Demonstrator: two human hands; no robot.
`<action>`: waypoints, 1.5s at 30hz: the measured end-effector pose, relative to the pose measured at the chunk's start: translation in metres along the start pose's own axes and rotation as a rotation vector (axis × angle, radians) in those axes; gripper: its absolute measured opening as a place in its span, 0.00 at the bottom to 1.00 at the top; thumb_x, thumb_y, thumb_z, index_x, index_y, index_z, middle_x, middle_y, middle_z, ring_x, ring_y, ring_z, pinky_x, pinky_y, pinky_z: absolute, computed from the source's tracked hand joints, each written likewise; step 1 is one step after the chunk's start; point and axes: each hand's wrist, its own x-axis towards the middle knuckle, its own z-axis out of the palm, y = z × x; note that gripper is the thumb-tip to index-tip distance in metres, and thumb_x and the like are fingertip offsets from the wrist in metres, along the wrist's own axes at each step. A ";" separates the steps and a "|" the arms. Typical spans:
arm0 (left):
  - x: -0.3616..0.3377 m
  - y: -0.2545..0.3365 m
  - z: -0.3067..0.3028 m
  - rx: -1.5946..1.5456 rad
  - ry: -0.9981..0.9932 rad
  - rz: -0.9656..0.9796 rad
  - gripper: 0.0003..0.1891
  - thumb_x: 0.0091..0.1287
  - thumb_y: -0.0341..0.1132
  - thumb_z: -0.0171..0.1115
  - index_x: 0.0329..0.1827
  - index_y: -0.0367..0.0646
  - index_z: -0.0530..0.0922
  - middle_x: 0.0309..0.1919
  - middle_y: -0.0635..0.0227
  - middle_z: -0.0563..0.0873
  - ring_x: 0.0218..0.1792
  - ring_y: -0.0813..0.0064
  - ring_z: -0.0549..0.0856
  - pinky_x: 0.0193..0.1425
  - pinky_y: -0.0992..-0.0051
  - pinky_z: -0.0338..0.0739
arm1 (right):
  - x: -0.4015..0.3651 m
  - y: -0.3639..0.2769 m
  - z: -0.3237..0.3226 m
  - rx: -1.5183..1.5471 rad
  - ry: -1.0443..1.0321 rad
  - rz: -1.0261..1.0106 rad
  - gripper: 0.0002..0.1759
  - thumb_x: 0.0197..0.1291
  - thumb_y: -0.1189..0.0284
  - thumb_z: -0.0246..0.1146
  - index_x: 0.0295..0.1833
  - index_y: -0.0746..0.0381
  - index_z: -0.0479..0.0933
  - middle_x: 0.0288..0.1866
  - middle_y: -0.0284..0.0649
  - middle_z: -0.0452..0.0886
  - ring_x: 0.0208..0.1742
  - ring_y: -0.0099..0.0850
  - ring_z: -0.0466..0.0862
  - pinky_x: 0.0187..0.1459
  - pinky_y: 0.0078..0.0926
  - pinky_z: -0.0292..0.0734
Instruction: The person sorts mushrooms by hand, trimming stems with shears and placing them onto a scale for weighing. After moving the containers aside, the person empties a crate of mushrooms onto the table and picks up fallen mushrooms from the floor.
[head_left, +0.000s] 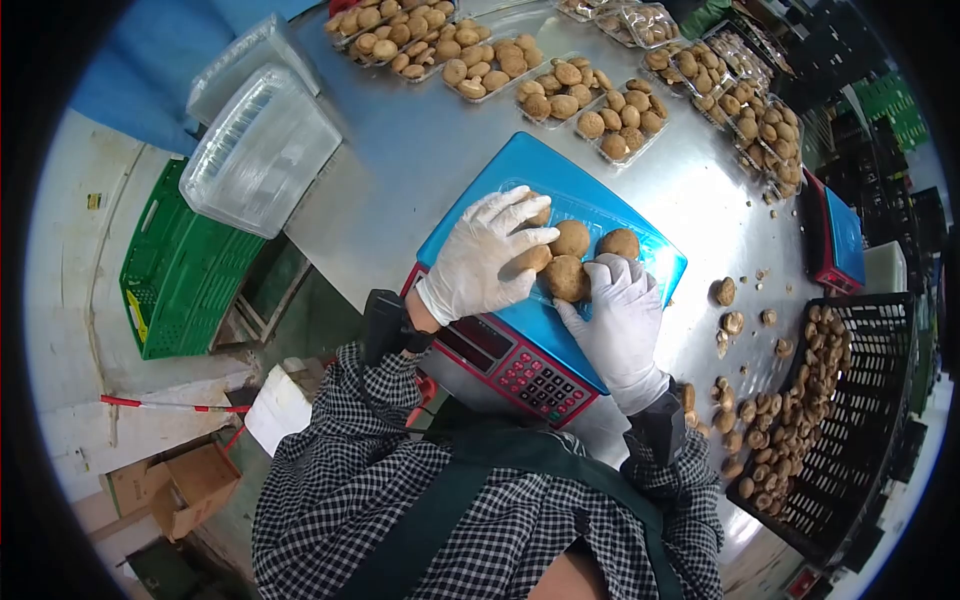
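Observation:
My left hand (pixel 485 255), in a white glove, curls its fingers round brown mushrooms on the left side of a clear plastic tray. Closed against the near side of the group is my right hand (pixel 620 325), also gloved, its fingers and thumb at the lower middle mushroom (pixel 567 278). Another mushroom (pixel 571 240) sits between the hands, and one more (pixel 618 243) lies just beyond my right fingertips. The clear tray (pixel 640 230) rests on the blue platform of a scale (pixel 530 165). Below, the scale's red front carries a keypad (pixel 540 385).
Filled mushroom trays (pixel 625 120) line the table's far side. Stacked empty clear trays (pixel 262 150) stand at the left, above a green crate (pixel 180 265). Loose mushrooms (pixel 780 430) spill from a black crate (pixel 870 400) at the right. A second scale (pixel 840 235) stands behind it.

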 end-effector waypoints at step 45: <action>0.017 0.025 0.000 0.037 -0.097 0.042 0.25 0.50 0.51 0.71 0.50 0.54 0.79 0.65 0.61 0.71 0.68 0.51 0.66 0.72 0.50 0.56 | -0.015 0.047 -0.007 0.064 -0.031 -0.039 0.29 0.46 0.64 0.70 0.55 0.59 0.74 0.47 0.40 0.76 0.51 0.41 0.74 0.54 0.40 0.69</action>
